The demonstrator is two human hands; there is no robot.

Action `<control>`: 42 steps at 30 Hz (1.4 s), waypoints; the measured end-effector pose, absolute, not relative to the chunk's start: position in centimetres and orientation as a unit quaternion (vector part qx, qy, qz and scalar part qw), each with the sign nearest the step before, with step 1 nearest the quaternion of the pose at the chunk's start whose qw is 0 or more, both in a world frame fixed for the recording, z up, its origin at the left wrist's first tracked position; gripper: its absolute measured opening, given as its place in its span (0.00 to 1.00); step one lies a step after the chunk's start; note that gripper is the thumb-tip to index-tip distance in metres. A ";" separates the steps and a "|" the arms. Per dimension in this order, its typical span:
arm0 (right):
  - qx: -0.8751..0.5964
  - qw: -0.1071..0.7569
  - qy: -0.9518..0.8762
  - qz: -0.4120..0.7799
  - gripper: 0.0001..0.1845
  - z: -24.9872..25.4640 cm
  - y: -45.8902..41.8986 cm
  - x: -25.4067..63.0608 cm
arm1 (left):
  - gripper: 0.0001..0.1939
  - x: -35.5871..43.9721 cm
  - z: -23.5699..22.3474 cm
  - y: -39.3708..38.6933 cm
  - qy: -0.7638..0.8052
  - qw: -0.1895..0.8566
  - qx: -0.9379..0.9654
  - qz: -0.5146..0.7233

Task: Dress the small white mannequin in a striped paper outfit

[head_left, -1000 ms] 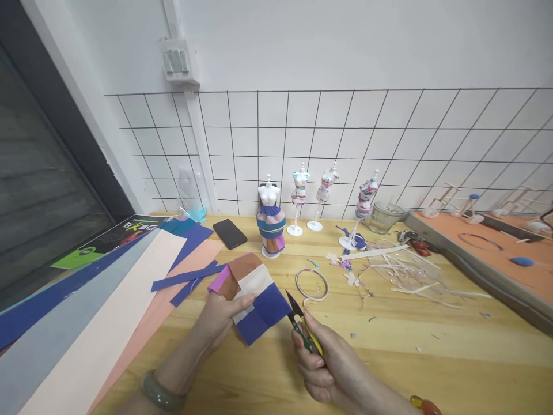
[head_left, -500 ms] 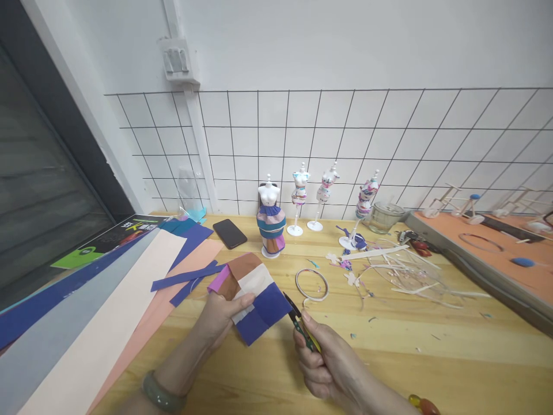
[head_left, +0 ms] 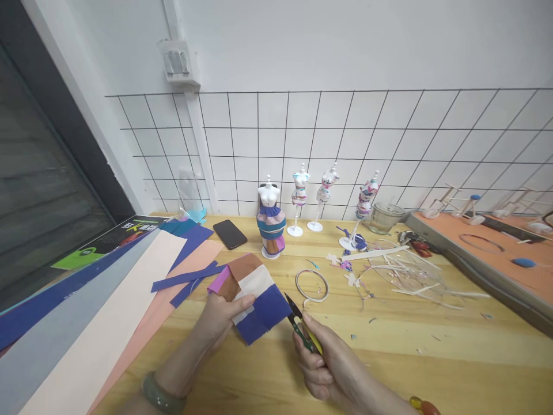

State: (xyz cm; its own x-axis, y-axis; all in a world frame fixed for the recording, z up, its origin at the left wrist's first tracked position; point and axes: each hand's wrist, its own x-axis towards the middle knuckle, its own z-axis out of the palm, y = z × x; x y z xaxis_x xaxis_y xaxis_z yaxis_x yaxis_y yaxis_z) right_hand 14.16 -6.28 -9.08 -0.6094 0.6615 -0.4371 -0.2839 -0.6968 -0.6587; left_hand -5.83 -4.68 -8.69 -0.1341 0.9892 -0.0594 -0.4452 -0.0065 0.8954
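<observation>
My left hand (head_left: 222,320) pinches a patchwork piece of fabric (head_left: 265,314) in blue, white, brown and pink, its thumb lying on the white patch. In my right hand (head_left: 322,360) are thread snips (head_left: 302,328) with dark blades and green and yellow handles. The blades lie at the blue right corner of the fabric; I cannot tell whether that corner is between them. Behind the fabric stands a small white mannequin (head_left: 269,196) dressed in a tiered skirt of blue, pink, teal and brown. Narrow blue strips (head_left: 185,278) lie to the left of the fabric.
Long fabric strips (head_left: 103,317) fan out at the left. A phone (head_left: 230,234) lies behind them. Several more mannequins (head_left: 299,193) stand at the back. A ring (head_left: 311,285), cut scraps (head_left: 389,271), a glass jar (head_left: 386,218) and an orange-topped tray (head_left: 496,248) are to the right.
The snips' blades closed a little at the blue corner, then parted again slightly. The left hand and the fabric have stayed almost in place.
</observation>
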 end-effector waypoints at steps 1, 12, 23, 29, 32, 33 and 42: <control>-0.342 0.275 -0.272 0.857 0.25 -9.1 -6.3 14.2 | 0.35 -5.8 -8.7 -4.7 0.413 0.571 0.327 0.629; -0.326 0.265 -0.259 0.870 0.24 -9.3 -6.4 14.3 | 0.36 -5.9 -8.7 -4.9 0.410 0.553 0.408 0.599; -0.332 0.268 -0.246 0.870 0.23 -9.3 -6.3 14.4 | 0.35 -5.5 -8.9 -4.8 0.428 0.495 0.407 0.638; -0.323 0.260 -0.248 0.876 0.22 -9.3 -6.3 14.3 | 0.33 -5.8 -9.0 -4.8 0.427 0.523 0.409 0.614; -0.320 0.259 -0.259 0.873 0.22 -9.1 -6.3 14.3 | 0.34 -5.7 -9.1 -4.8 0.425 0.515 0.389 0.635; -0.319 0.259 -0.261 0.873 0.22 -9.1 -6.3 14.3 | 0.34 -5.6 -9.1 -4.8 0.423 0.511 0.383 0.643; -0.319 0.255 -0.198 0.891 0.22 -10.2 -5.8 14.0 | 0.38 -5.2 -8.6 -5.1 0.414 0.518 0.415 0.623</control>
